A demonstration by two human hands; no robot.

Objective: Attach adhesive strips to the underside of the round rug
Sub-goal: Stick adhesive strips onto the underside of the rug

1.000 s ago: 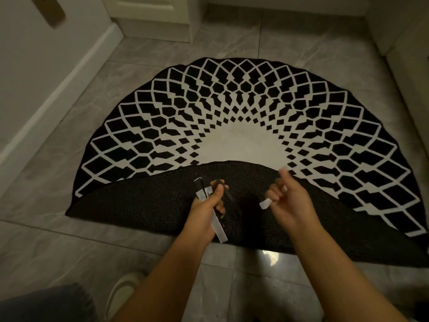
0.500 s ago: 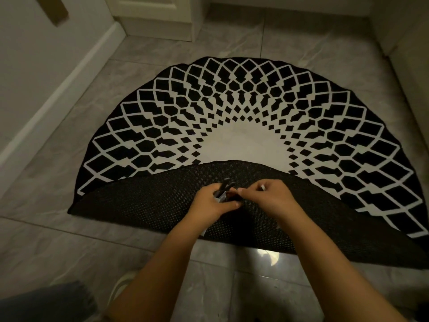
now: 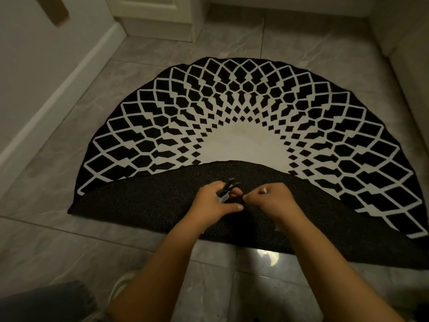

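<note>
The round black-and-white rug (image 3: 243, 108) lies on the tiled floor with its near half folded back, so the dark mesh underside (image 3: 144, 205) faces up. Over the middle of that underside, my left hand (image 3: 216, 202) grips a small bundle of black adhesive strips (image 3: 228, 185), whose ends stick out past my fingers. My right hand (image 3: 271, 201) is close beside it, its fingertips pinching at one strip where the two hands meet. A small white scrap (image 3: 264, 190) shows between its fingers.
A white skirting board (image 3: 58, 98) and wall run along the left. A white door frame (image 3: 160, 22) stands at the back. Pale cabinet fronts (image 3: 411, 54) close the right side. My shoe (image 3: 120, 287) and trouser leg (image 3: 44, 303) are at the lower left on grey tiles.
A second ago my hands were apart, the left holding up the strips and the right holding a white scrap. They have come together low over the underside.
</note>
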